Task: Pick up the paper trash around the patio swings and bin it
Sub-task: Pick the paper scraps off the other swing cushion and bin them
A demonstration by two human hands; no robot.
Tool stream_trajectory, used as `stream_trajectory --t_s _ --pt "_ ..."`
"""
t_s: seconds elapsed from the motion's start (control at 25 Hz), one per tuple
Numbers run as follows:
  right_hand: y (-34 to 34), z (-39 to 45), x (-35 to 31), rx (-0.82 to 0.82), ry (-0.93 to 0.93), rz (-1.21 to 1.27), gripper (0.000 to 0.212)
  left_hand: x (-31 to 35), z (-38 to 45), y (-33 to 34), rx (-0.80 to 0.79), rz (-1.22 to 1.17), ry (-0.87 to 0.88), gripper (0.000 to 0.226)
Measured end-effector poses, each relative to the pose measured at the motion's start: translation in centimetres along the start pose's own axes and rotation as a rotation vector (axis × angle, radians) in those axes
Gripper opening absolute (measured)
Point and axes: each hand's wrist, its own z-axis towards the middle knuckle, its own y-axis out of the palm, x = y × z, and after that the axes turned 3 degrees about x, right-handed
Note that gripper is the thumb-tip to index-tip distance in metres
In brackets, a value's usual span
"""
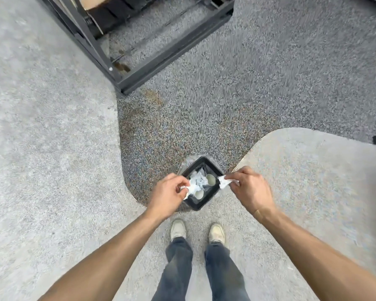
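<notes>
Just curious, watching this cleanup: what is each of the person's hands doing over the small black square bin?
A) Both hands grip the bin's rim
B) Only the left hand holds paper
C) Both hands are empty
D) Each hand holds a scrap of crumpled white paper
D: the left hand pinches one crumpled white paper scrap and the right hand another, both above the small black square bin.

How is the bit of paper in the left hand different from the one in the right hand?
The left hand's paper hangs at the near left edge of the black bin, partly over its opening; the right hand's paper is at the bin's right corner, near the rim. The left hand curls round its piece, hiding much of it; the right hand pinches its piece at the fingertips. Both are white and crumpled.
</notes>
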Motion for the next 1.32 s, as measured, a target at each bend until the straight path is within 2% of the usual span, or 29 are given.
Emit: stream_trajectory --t_s 0.4,0.52,0.68,0.84,1.04,1.32 --pt "21.8 8.5 8.1 -0.179 -0.004 -0.094 0.025 -14.5 12.2 15.8 -0.168 0.181 -0.007 0.015" --pt "27.0 10.8 9.8 -0.194 -0.052 -0.120 0.024 -18.1 15.6 19.6 -0.219 0.258 0.003 0.015" --pt "30.9 12.8 10.7 -0.228 -0.075 -0.164 0.020 -19.9 17.7 22.8 -0.200 0.259 -0.028 0.014" --pt "31.1 12.9 11.0 -0.239 -0.050 -0.121 0.033 -20.0 17.8 23.8 -0.190 0.242 -0.062 0.021" --pt "28.3 11.9 11.0 -0.211 -0.058 -0.104 0.044 -18.3 17.3 22.3 -0.168 0.309 -0.067 0.029" --pt "17.2 10.0 8.8 -0.088 -0.130 -0.121 0.046 -10.5 14.4 13.9 -0.058 0.293 0.029 0.038"
